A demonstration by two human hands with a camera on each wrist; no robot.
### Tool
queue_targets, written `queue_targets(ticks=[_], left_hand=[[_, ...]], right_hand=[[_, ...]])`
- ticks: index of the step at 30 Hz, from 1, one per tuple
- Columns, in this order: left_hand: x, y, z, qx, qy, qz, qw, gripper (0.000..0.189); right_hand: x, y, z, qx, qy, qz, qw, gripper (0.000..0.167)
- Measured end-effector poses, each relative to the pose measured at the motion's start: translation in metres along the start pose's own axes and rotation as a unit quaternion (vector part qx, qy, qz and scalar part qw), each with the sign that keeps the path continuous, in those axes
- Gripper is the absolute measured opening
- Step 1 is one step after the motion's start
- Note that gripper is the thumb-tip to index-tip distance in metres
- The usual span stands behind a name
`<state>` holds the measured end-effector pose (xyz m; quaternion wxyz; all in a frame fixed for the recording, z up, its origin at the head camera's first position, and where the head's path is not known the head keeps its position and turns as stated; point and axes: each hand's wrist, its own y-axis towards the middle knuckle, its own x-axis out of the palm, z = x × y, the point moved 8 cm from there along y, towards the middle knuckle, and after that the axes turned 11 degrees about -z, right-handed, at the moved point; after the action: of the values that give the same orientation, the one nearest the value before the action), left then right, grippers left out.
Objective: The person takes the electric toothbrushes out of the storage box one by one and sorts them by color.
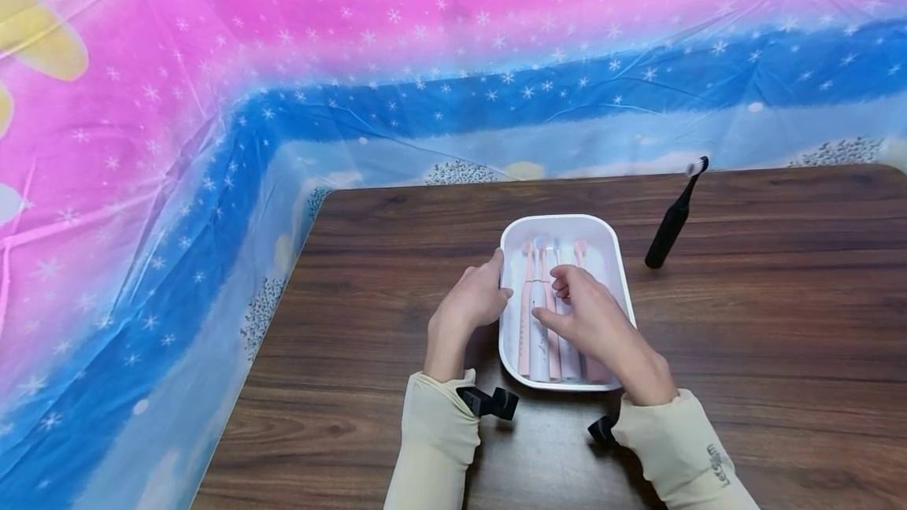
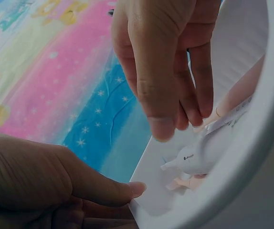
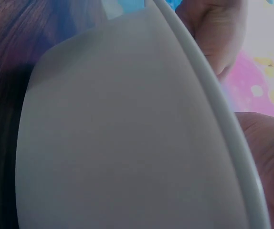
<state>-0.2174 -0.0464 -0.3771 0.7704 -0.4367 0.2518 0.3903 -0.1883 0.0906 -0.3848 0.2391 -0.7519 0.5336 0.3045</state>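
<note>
A white plastic bin (image 1: 623, 274) stands on the table with several electric toothbrushes lying side by side in it. Among them are a pink toothbrush (image 1: 525, 329) on the left and a white toothbrush (image 1: 539, 345) beside it. My left hand (image 1: 476, 297) grips the bin's left wall, its thumb over the rim. Above the toothbrushes hovers my right hand (image 1: 591, 313), fingers loosely bent and thumb apart, holding nothing. In the left wrist view that right hand (image 2: 161, 62) hangs over the bin's inside. The bin's outer wall (image 3: 118, 133) fills most of the right wrist view.
A black electric toothbrush (image 1: 668, 234) stands upright on the brown wooden table (image 1: 368, 274), to the right of the bin. Behind the table hangs a pink and blue patterned cloth (image 1: 453, 85), which also runs down the left side.
</note>
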Motion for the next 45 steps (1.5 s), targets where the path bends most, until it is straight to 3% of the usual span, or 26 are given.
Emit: queue_targets(ticks=[12, 24, 32, 45], left_hand=[[-0.001, 0.000, 0.001, 0.008, -0.002, 0.006, 0.9999, 0.063], [0.000, 0.000, 0.000, 0.006, -0.003, 0.003, 1.0000, 0.063], [0.000, 0.001, -0.001, 0.002, -0.002, 0.002, 1.0000, 0.063], [-0.001, 0.000, 0.001, 0.013, 0.009, 0.012, 0.9998, 0.063]], right_hand=[[0.013, 0.004, 0.001, 0.022, 0.005, -0.045, 0.9987, 0.054], [0.016, 0.008, 0.006, 0.049, 0.016, -0.058, 0.9970, 0.046], [0.016, 0.009, 0.006, 0.044, 0.051, -0.055, 0.9962, 0.045], [0.021, 0.013, 0.003, 0.040, 0.047, -0.041, 0.9972, 0.040]])
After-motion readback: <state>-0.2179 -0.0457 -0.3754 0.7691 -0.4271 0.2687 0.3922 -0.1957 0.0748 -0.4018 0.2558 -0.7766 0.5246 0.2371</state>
